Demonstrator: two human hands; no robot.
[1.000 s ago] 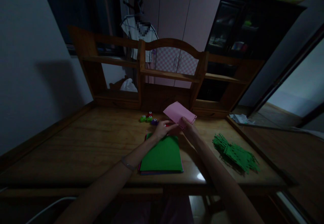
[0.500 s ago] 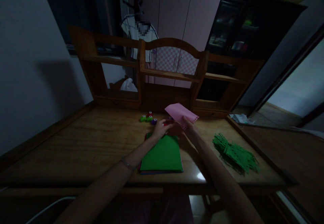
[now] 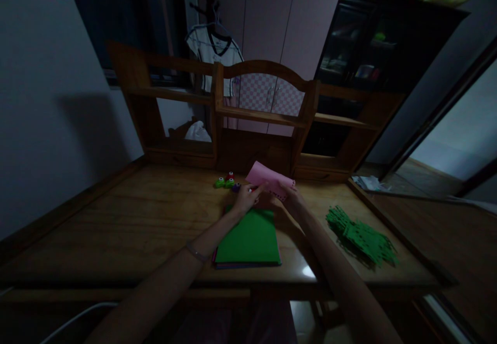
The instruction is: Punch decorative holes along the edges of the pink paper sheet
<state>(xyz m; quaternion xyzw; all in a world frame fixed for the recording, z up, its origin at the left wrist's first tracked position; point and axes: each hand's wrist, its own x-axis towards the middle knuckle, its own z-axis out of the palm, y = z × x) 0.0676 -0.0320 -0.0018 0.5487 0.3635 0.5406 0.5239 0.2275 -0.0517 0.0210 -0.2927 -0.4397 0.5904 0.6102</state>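
Note:
A sheet of pink paper point(image 3: 267, 176) is held above the desk, bent over into a curve, with small holes along its near edge. My right hand point(image 3: 294, 200) grips its right side, thumb on top. My left hand point(image 3: 244, 199) has its fingers closed at the paper's lower left edge. A small red and white thing shows at those fingers; whether it is held or lies behind them is unclear. Below the hands lies a stack of coloured paper point(image 3: 248, 238), green on top. Just beyond my left hand sit several small coloured pieces with white round tops point(image 3: 230, 182).
Cut green paper point(image 3: 363, 235) with fringed edges lies in a heap on the right of the wooden desk point(image 3: 128, 219). A wooden shelf unit point(image 3: 256, 118) stands along the desk's back. A white cable point(image 3: 83, 310) hangs at lower left.
The pink paper has shifted left and lower and is now curled over. My left hand's fingers have come up against its edge. My right hand still grips it.

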